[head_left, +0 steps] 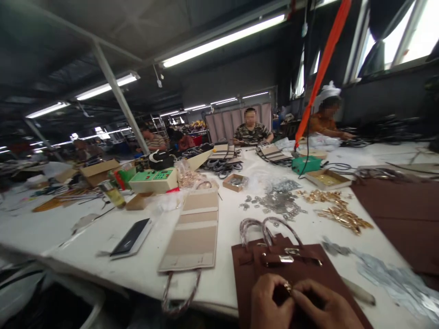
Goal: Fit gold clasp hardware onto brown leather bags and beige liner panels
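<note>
My left hand (pixel 270 301) and my right hand (pixel 325 305) meet over the front of a dark brown handbag (pixel 245 274) lying on the table. Between their closed fingertips is a small gold metal fitting (pixel 287 287); its exact kind is partly hidden by the fingers. The bag's two wrapped handles (pixel 251 225) point away from me. Across its upper part runs a strap with a shiny metal plate (pixel 286 259). To the left lies a beige bag panel (pixel 197 228) with a wrapped handle (pixel 180 307) hanging past the table edge.
Beyond the bag are grey metal plates (pixel 281 203) and gold fittings (pixel 346 219). Flat silvery pieces (pixel 387 274) and brown panels (pixel 394 205) lie right. A phone-like dark object (pixel 131 237) and a green-topped machine (pixel 154 179) are left. Co-workers (pixel 252 132) sit across the table.
</note>
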The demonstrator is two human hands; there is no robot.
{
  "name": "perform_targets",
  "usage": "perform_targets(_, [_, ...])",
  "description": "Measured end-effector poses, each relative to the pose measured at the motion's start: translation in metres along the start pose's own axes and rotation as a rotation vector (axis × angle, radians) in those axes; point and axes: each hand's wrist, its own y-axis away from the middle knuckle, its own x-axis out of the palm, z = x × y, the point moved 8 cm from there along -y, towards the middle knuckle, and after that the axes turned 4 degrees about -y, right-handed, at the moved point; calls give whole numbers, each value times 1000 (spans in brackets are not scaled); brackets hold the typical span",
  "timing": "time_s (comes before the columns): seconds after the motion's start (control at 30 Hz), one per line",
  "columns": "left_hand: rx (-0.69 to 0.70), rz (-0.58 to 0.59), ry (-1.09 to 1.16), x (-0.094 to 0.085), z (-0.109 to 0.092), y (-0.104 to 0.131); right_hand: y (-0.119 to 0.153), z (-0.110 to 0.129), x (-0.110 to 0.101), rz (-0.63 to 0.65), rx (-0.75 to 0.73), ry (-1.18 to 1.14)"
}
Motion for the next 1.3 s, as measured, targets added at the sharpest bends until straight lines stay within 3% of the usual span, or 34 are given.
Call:
perform_targets(0.13, [101, 20, -24, 2, -5, 0, -5, 2, 0, 27, 10, -63])
perform_targets(0.3, [190, 55, 115, 3, -5, -6, -11, 7, -10, 48, -20, -69])
perform_targets(0.5, [153, 99, 288, 1, 1, -14, -15, 0, -9, -8, 6, -5])
perform_targets(0.7, [129, 77, 276, -1, 5, -14, -12, 2, -8, -91, 3, 67])
perform_targets(0.97, [54, 196, 318, 5, 9, -21, -14, 13, -11, 108, -37, -73])
perform_targets(1.3, [-34, 244, 334, 2, 9, -24, -14, 21, -6, 110, -189, -168])
